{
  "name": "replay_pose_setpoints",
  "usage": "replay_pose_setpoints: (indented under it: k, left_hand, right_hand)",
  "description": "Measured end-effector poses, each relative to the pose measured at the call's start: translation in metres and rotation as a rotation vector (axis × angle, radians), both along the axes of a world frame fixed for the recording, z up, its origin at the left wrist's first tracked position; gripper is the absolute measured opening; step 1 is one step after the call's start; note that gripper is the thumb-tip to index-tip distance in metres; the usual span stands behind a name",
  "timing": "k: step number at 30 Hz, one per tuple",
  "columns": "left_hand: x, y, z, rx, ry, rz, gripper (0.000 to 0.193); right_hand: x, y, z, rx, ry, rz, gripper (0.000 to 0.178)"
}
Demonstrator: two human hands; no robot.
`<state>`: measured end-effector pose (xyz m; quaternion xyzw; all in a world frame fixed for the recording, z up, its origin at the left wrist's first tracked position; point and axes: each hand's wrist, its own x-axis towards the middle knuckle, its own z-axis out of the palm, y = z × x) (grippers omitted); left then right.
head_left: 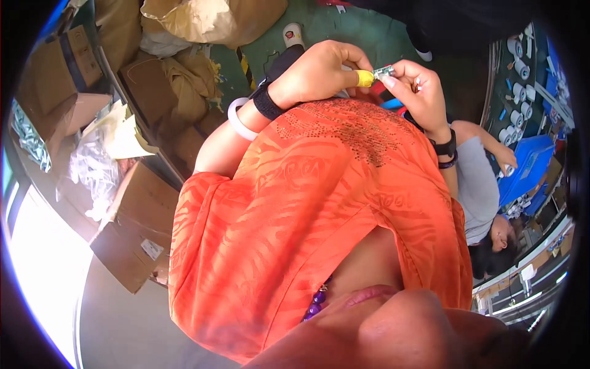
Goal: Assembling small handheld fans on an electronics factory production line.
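Beyond the orange patterned fabric shirt (307, 197), right of centre: tiny green-and-silver piece (383, 71).
Pinched by left hand (326, 71), with yellow finger wrap (365, 78), and right hand (425, 95); could slip to dark green floor (326, 27) through shallow grip or slick wrap.

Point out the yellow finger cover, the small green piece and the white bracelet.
Yellow finger cover (365, 79): head view, on its middle.
Small green piece (383, 71): head view, on its exposed middle.
White bracelet (233, 117): head view, on its band.
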<state>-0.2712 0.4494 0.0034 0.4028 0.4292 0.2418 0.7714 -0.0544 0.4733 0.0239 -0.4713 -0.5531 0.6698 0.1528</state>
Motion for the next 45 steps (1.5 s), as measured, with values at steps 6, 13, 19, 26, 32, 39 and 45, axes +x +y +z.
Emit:
replay_pose_setpoints:
  k: [6, 13, 19, 26, 32, 39, 45]
  left_hand:
    - [-0.06, 0.048, -0.004, 0.019, 0.014, -0.053, 0.013]
    - [-0.095, 0.068, -0.01, -0.065, -0.078, 0.049, 0.016]
    - [-0.111, 0.076, -0.004, -0.089, -0.093, 0.085, 0.015]
    - [-0.108, 0.095, 0.002, -0.105, -0.01, 0.077, 0.014]
    - [-0.1, 0.117, 0.005, -0.1, -0.039, 0.069, 0.015]
    - [-0.089, 0.146, 0.011, -0.121, -0.015, 0.117, 0.016]
    - [-0.08, 0.157, 0.014, -0.103, 0.026, 0.142, 0.016]
  right_hand:
    - [-0.061, 0.047, 0.009, 0.138, -0.104, 0.082, 0.023]
    - [-0.097, 0.074, 0.012, -0.043, -0.085, 0.021, 0.024]
    - [-0.113, 0.091, 0.008, -0.03, -0.079, 0.072, 0.023]
    - [-0.111, 0.111, 0.002, 0.032, -0.014, 0.067, 0.021]
    - [-0.1, 0.134, -0.001, 0.08, 0.034, 0.095, 0.021]
    - [-0.091, 0.158, -0.001, 0.054, 0.067, 0.047, 0.021]
    - [-0.083, 0.175, -0.002, 0.059, 0.105, 0.075, 0.021]
